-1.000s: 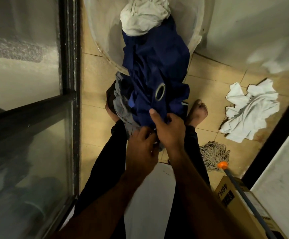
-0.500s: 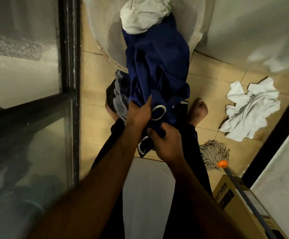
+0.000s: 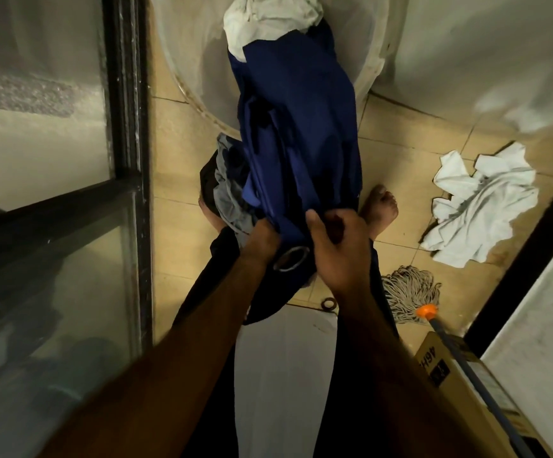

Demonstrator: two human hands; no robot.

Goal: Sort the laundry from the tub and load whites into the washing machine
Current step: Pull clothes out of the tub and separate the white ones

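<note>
Matt navy cloth curtain (image 3: 298, 133) with shiny metal eyelet (image 3: 291, 258), crumpled white cloth (image 3: 480, 203) at 3 o'clock, smooth translucent plastic tub (image 3: 376, 66), glossy beige tile floor (image 3: 182, 147), stringy cotton mop head (image 3: 409, 290), matt cardboard box (image 3: 460, 381), glass door panel (image 3: 37, 127)

Tub (image 3: 372, 61): round, pale translucent plastic, upright on the tiled floor. Navy blue curtain (image 3: 301, 127): bunched lengthwise, with a metal eyelet ring (image 3: 291, 258); far end in the tub, near end gripped by left hand (image 3: 262, 239) and right hand (image 3: 338, 249). White cloth (image 3: 268, 21): crumpled in the tub, against the curtain's far end. Grey garment (image 3: 229, 200): heaped on the floor beside the tub. White garment (image 3: 480, 206): crumpled on the floor, well apart to the right.
</note>
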